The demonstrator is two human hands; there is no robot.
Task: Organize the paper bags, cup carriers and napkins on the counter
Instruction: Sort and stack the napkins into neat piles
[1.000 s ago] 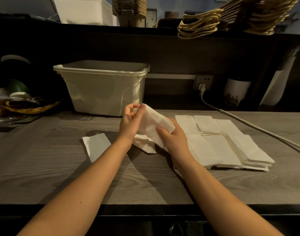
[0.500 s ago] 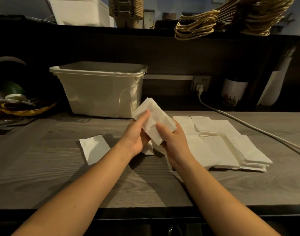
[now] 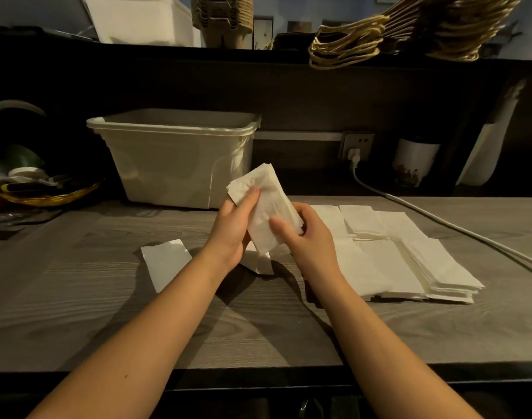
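Observation:
A small stack of white napkins (image 3: 266, 204) is held above the grey wooden counter (image 3: 77, 297). My left hand (image 3: 233, 228) grips its left side with the thumb on top. My right hand (image 3: 307, 237) holds its right edge, thumb pressed on the face. Beneath them lies one loose napkin (image 3: 258, 263), and another single napkin (image 3: 166, 263) lies to the left. Rows of spread-out napkins (image 3: 403, 261) cover the counter on the right. Paper bags with rope handles (image 3: 364, 40) and brown cup carriers (image 3: 222, 19) sit on the upper shelf.
A large beige plastic bin (image 3: 174, 158) stands behind my hands. A white cable (image 3: 440, 222) runs from a wall socket (image 3: 356, 145) across the counter's right side. A printed cup (image 3: 412, 161) stands at the back right, and a yellow basket of items (image 3: 44, 195) at the far left.
My left hand moved from the stack's top corner to grip its left side, and both hands lifted and squared the stack. The view shifted slightly.

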